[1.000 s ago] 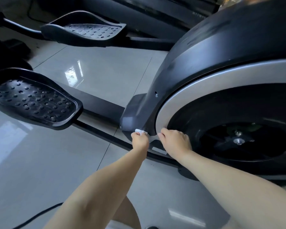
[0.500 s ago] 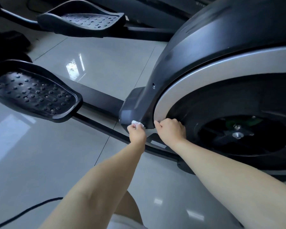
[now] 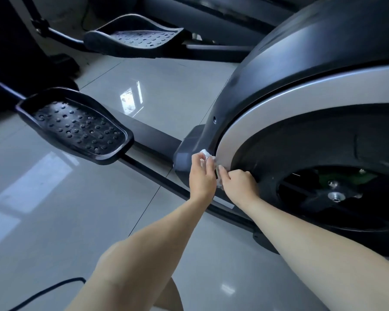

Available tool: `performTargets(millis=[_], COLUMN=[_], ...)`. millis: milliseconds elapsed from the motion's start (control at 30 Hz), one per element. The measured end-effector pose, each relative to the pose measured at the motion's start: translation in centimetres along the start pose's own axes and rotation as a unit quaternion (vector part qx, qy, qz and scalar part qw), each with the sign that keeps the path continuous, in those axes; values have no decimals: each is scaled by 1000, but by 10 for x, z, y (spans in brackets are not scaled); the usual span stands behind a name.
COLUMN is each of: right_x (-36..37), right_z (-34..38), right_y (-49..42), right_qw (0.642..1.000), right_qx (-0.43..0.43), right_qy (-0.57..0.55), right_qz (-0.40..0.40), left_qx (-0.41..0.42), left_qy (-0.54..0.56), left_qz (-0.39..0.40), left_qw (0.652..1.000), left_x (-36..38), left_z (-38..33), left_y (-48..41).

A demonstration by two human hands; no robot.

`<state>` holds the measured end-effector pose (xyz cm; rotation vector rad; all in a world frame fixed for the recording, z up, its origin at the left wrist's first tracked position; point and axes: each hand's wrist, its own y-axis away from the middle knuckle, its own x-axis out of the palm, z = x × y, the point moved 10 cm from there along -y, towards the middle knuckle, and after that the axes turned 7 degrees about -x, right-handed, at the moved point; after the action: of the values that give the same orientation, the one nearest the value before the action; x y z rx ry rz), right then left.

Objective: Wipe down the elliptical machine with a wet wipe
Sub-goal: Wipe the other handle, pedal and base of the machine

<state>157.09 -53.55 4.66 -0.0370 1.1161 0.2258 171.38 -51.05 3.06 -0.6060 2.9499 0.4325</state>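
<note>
- Two arms reach far down to the lowest corner of the elliptical (image 3: 301, 52), where its black shroud narrows into the rail (image 3: 153, 140) close to the floor (image 3: 166, 90).
- At that corner the left hand (image 3: 202, 176) grips a bunched wipe (image 3: 205, 153) and presses it against the foot of the silver trim (image 3: 234, 131). The bunching probably makes a firm pad for so narrow a seam.
- Touching it on the other side, the right hand (image 3: 240, 184) has its fingers curled at the trim's edge beside the flywheel (image 3: 323, 153). A white scrap shows between the two, so it may pinch the wipe's tail or simply brace there (I cannot tell which).
- My guess is that the step in hand is this lower seam, where grime would collect.
- Well apart to the left lies the near pedal (image 3: 76, 126), and its studded face would want a flatter, opened wipe.
</note>
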Motion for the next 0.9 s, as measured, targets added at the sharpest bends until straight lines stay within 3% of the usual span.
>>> performTargets(millis=[67,200,300,400,533,767,900], right_x=[2,6,11,20,33,-30,-32], right_z=[2,-2,-4,-8,-15,8,7], right_y=[-1,-4,-8,-10,-9,4,6], right_qw=[999,997,997,997,998,993,995], right_qx=[8,14,14,23,31,-40,-28], right_qy=[35,69,76,67,-37,-92,-85], right_qz=[-12,-22,-26,-11,49,-68,-47], left_qx=[-47,-232,-274,-236,-189,-56,-77], left_qy=[14,91,134,111,50,24,-11], left_qz=[-20,-49,-77,-107,-78,-54,-39], left_qw=[999,967,949,960,978,997,996], left_x=[-5,-10,-11,-21,-9,-5,-11], left_z=[17,84,110,85,47,-7,3], left_y=[-9,-32,-40,-30,-4,13,7])
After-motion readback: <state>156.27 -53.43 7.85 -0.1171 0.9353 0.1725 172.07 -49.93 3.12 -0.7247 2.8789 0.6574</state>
